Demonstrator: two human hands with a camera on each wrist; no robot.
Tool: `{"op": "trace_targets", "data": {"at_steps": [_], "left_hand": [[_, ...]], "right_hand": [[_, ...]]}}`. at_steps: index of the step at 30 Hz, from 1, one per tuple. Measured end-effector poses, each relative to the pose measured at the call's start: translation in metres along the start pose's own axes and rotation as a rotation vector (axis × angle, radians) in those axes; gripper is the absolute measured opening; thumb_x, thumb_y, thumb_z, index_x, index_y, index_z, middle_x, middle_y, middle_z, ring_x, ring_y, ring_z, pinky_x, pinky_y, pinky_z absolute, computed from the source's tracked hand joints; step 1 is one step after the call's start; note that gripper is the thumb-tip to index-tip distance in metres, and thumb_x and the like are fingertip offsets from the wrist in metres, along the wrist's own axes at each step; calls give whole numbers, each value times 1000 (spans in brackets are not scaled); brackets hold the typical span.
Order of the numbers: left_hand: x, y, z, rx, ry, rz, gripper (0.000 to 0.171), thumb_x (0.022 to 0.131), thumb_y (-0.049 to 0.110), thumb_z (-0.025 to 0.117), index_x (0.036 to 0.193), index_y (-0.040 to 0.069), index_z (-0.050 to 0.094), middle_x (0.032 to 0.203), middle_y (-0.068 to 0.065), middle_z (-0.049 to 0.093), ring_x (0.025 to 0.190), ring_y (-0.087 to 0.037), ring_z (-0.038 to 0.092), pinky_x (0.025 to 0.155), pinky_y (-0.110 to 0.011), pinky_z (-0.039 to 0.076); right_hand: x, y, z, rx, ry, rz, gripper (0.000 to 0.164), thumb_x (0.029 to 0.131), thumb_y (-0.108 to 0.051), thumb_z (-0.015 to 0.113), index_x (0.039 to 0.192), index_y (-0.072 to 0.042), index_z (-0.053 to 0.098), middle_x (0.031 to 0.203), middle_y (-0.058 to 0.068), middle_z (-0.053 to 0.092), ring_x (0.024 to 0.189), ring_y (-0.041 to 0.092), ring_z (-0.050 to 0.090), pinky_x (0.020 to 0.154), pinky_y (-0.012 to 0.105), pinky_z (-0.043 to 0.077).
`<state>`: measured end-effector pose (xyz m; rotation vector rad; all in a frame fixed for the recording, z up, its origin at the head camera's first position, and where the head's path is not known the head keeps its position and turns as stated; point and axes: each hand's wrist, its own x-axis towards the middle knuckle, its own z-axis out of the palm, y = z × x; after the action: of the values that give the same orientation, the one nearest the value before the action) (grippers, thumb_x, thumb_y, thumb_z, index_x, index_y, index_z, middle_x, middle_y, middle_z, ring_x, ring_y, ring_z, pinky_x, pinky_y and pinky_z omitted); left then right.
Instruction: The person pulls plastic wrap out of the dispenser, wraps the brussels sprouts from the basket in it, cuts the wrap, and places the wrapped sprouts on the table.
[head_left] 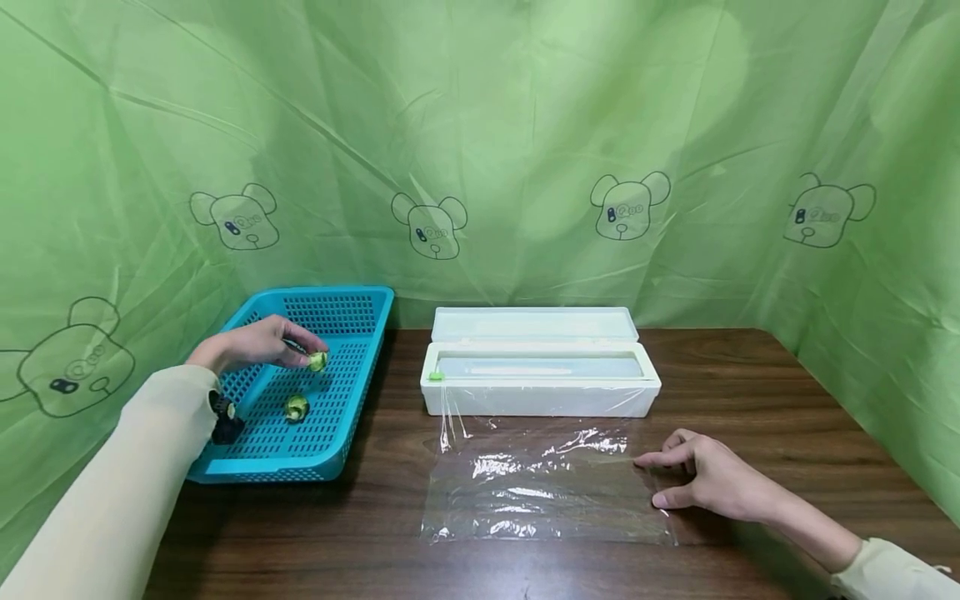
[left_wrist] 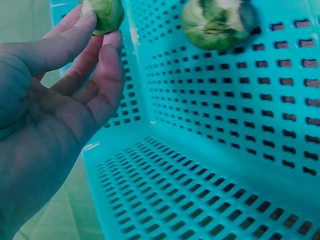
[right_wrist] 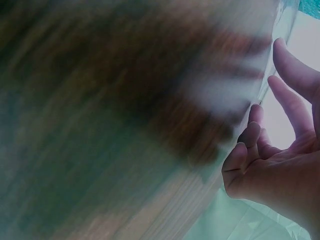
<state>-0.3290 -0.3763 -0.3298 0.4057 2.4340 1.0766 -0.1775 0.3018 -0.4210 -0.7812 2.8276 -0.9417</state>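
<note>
Head view: left grip pinches a small green sprout between thumb and fingertips, over the turquoise basket. Clearance above the mesh is hard to judge. A second sprout rests on the basket floor, nearer the person. On the worktop, a clear film lies spread in front of the white box, whose lid is tipped back. A green slider sits at the box's left end, with the film bunched into strands just below it. Right grip holds nothing firmly; index finger and thumb are spread at the film's right edge.

Step in hand, as I judge it: picking out one sprout while steadying the film. Best done by raising the sprout past the basket's rim before swinging it across, with light pressure from the right so the sheet neither drags nor folds.

Left wrist view: sprout held at the fingertips, palm free of it. The second sprout is well apart from the fingers. A soft pinch should suffice (squeezing harder would probably loosen the outer leaves).

Right wrist view: fingers loosely extended beside a glossy, blurred surface; no closed pinch visible. Whether the pads actually press on the film, cannot tell here. Flat fingertips would be safer than nails, since thin film likely tears or clings to itself.
</note>
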Motion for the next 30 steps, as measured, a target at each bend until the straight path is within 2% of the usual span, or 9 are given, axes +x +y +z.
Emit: {"op": "trace_targets", "data": {"at_steps": [5, 12, 23, 30], "left_hand": [[-3, 10, -1, -34, -6, 17, 41, 102, 3, 68, 141, -5, 62, 147, -27, 56, 131, -40, 58, 99, -42, 55], [-5, 18, -1, -22, -6, 35, 40, 101, 3, 69, 140, -3, 64, 147, -25, 57, 133, -40, 57, 103, -47, 52], [-11, 49, -1, -2, 9, 88, 40, 99, 5, 72, 139, 0, 66, 143, -21, 62, 129, -34, 61, 102, -44, 53], [-14, 66, 3, 22, -3, 142, 39, 99, 5, 72, 138, 1, 67, 140, -19, 65, 129, -34, 62, 101, -39, 54]], "right_hand": [[0, -1, -1, 4, -2, 3, 52, 76, -36, 94, 122, -14, 81, 100, -2, 56, 86, 9, 49, 73, 28, 42], [2, -1, -1, 15, -4, -4, 51, 77, -34, 94, 121, -13, 81, 98, -1, 55, 85, 9, 48, 71, 28, 41], [2, -1, 0, 23, -7, -9, 50, 77, -34, 94, 121, -13, 81, 97, -1, 55, 85, 9, 47, 72, 28, 41], [1, 0, 0, 25, 10, -40, 48, 78, -31, 94, 120, -11, 81, 96, -1, 56, 84, 8, 48, 70, 27, 41]]}}
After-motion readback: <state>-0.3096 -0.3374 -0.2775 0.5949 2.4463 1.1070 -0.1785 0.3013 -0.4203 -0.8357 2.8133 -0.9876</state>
